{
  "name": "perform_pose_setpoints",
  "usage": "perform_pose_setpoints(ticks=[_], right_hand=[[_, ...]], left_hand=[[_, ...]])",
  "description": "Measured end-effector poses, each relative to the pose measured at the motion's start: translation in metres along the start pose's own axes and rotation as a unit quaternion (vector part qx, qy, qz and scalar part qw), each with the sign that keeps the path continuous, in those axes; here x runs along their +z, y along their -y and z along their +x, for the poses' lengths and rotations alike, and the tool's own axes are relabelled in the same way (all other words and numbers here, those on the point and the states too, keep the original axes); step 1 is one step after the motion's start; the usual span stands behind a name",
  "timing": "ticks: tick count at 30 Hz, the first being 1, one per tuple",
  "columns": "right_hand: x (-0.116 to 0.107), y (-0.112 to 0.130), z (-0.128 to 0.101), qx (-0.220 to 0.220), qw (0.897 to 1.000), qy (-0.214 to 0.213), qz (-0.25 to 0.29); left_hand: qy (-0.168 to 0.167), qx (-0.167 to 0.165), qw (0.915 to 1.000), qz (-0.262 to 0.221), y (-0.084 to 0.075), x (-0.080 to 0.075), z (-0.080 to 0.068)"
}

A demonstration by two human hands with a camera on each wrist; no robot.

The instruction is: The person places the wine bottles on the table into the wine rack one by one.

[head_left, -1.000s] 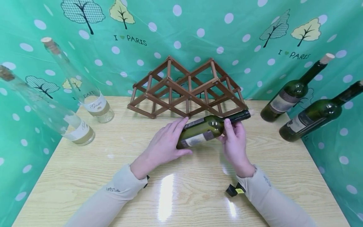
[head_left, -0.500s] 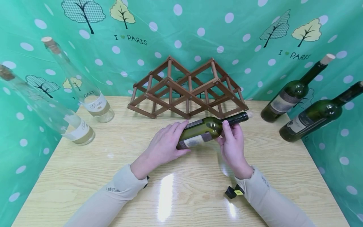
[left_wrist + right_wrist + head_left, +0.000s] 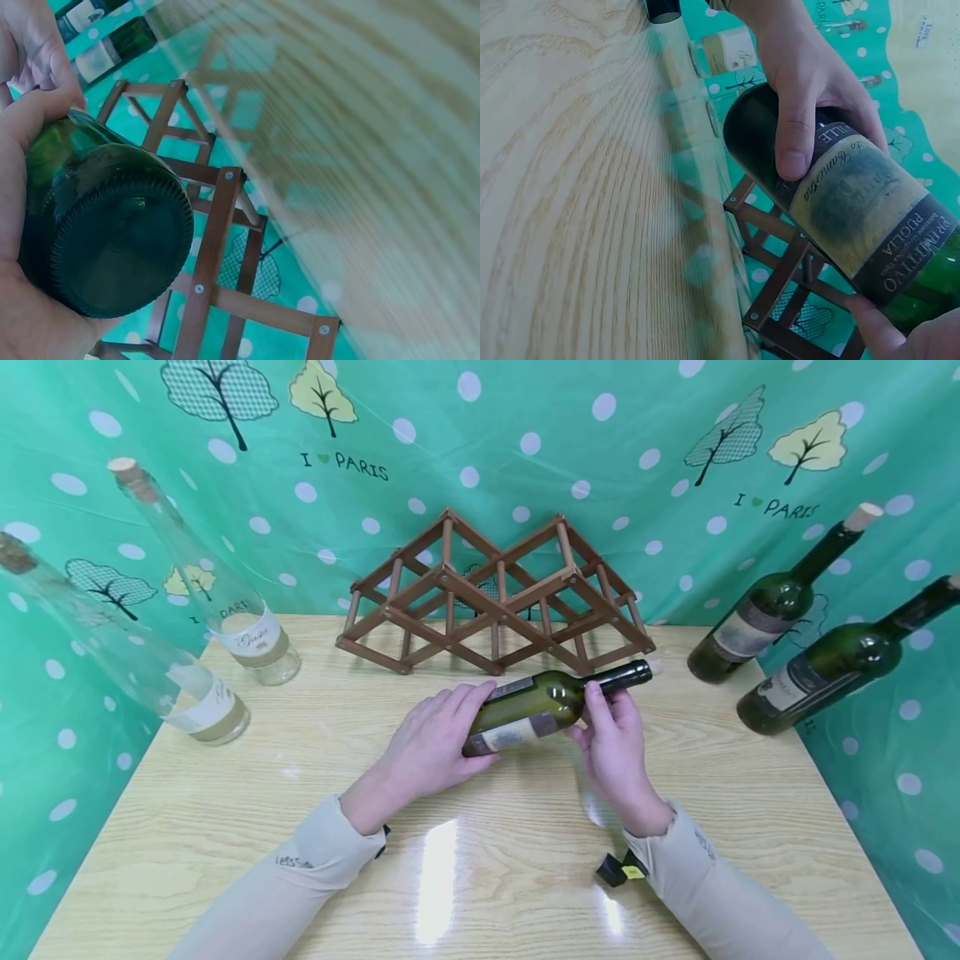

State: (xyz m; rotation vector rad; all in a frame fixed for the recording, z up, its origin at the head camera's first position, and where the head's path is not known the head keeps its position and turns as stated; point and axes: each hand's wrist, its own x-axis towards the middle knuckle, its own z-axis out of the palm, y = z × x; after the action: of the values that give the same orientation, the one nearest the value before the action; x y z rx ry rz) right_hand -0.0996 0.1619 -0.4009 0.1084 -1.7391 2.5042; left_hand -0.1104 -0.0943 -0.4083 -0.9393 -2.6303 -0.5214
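labelled green bottle [image 3: 855, 217], left hand [image 3: 810, 82], wooden rack [image 3: 780, 285]

Light: bright, even, from overhead.
Glare: white streaks on the tabletop [image 3: 438, 877] near its front edge.
Shadows: faint.
Edges: head view bows outward; side bottles lean.
Blur: wrist views smear the wood grain.
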Motion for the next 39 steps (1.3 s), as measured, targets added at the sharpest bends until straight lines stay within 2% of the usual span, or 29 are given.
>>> perform_pose_setpoints(ticks=[5,9,13,17,21,23,25,31,34,39], right_hand=[[0.0,0.002,-0.001,0.015,1.0,0.006,-0.017],[0.0,0.003,-0.002,0.027,0.999,-0.008,-0.044],[-0.001,0.004,-0.006,0.025,0.994,-0.022,-0.104],[-0.001,0.005,-0.013,-0.018,0.983,-0.032,-0.182],[0.001,0.005,-0.016,-0.111,0.967,-0.035,-0.226],[0.001,0.004,-0.016,-0.169,0.952,-0.029,-0.252],[0.001,0.005,-0.016,-0.228,0.93,-0.02,-0.287],[-0.003,0.006,-0.01,-0.375,0.845,0.012,-0.382],[-0.005,0.007,-0.005,-0.415,0.806,0.03,-0.422],[-0.009,0.007,0.002,-0.446,0.752,0.067,-0.481]], left_hand=[[-0.002,0.001,1.0,0.002,0.004,-0.002,-0.002],[0.0,-0.003,1.0,0.001,0.007,-0.004,-0.004],[0.01,-0.014,0.9999,0.001,0.009,-0.009,-0.007],[0.012,-0.025,0.9996,-0.001,0.013,-0.012,-0.009],[0.011,-0.03,0.9995,0.001,0.016,-0.016,-0.012],[0.012,-0.031,0.9994,0.003,0.017,-0.018,-0.013],[0.012,-0.033,0.9994,0.004,0.019,-0.019,-0.014],[0.017,-0.035,0.9991,0.013,0.022,-0.023,-0.018],[0.022,-0.036,0.999,0.016,0.022,-0.025,-0.019],[0.031,-0.038,0.9987,0.016,0.023,-0.027,-0.022]])
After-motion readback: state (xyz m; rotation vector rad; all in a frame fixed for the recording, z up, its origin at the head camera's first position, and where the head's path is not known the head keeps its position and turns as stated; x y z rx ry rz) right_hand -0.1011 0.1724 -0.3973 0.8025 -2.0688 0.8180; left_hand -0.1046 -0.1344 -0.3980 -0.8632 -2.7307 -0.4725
